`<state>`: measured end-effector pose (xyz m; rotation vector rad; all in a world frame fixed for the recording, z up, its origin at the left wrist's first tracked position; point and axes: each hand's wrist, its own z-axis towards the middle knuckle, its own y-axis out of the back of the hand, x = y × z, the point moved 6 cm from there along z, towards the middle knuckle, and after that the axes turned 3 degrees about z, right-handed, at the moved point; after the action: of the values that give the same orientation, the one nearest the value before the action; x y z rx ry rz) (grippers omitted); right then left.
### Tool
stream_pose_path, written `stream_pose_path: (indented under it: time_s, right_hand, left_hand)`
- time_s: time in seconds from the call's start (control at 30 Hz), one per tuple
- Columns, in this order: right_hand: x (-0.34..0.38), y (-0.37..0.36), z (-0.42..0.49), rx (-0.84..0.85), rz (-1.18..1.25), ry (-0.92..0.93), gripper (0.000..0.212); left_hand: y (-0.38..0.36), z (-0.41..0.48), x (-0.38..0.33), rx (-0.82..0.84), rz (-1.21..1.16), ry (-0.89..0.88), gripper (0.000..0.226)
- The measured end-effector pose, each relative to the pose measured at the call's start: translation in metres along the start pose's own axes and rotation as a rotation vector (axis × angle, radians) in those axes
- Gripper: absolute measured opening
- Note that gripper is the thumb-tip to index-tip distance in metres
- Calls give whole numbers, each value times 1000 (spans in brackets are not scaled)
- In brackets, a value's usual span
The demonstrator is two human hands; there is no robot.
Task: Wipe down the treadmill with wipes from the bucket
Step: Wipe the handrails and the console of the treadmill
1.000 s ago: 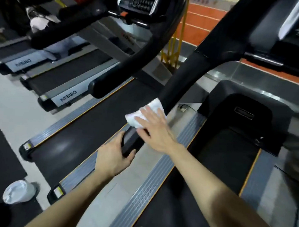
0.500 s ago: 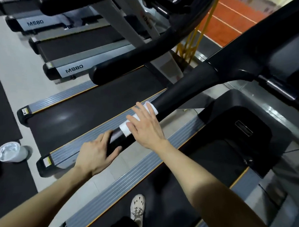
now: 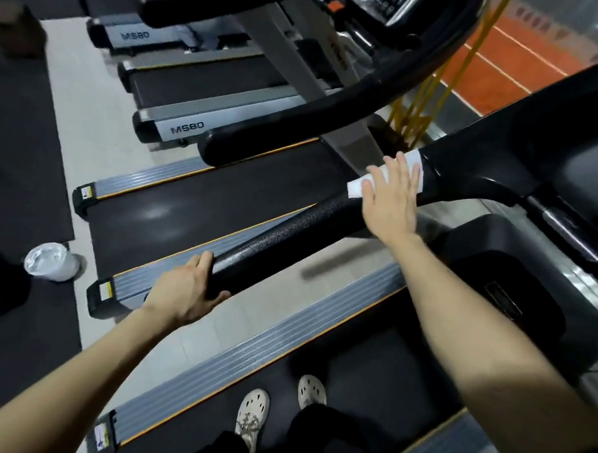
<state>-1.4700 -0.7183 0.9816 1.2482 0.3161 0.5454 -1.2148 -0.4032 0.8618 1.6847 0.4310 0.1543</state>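
1. While both hands work the rail, the bucket (image 3: 51,262) sits on the floor off to the left, where the pale tiles meet the black matting (image 3: 39,335). It is white, and its open top shows something white and crinkled inside; wipes or a liner, I cannot tell which.
2. Now to the treadmill (image 3: 251,356): the person stands on its dark belt in white clogs (image 3: 253,412), with both bare arms stretched out to the handrail (image 3: 290,239) on the left side.
3. That handrail is a long black bar. Its long axis runs from the free end at lower left, up and to the right, where it merges into the console arm (image 3: 499,159).
4. The left hand (image 3: 188,290) grips the free end, fingers curled over the top and thumb hooked round beneath.
5. The right hand (image 3: 391,199) is well up the bar, close to the junction with the console arm. Its fingers are straight and slightly spread, and the palm presses flat.
6. Under that palm lies the wipe (image 3: 356,187), a white sheet draped across the bar, its edges showing on both sides of the fingers.
7. Just beside, a neighbouring treadmill (image 3: 205,215) lies parallel, and beyond it are machines marked M580.
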Motion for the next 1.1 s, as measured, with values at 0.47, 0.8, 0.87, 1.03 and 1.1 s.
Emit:
stream_pose_path:
  time_s: [0.47, 0.8, 0.87, 1.03, 1.1]
  right_hand:
    - [-38, 7, 13, -94, 59, 409, 39]
    - [106, -38, -102, 59, 211, 573, 56]
    - [124, -43, -108, 118, 208, 645, 59]
    - [11, -28, -31, 16, 194, 503, 51]
    - [-44, -11, -1, -33, 103, 381, 51]
  left_hand:
    - [2, 4, -15, 42, 87, 342, 82]
    - [-13, 5, 2, 10, 11, 379, 92]
    - [-9, 3, -2, 1, 12, 380, 91]
    - [-2, 0, -11, -9, 75, 385, 88]
    - [1, -2, -12, -31, 106, 369, 85]
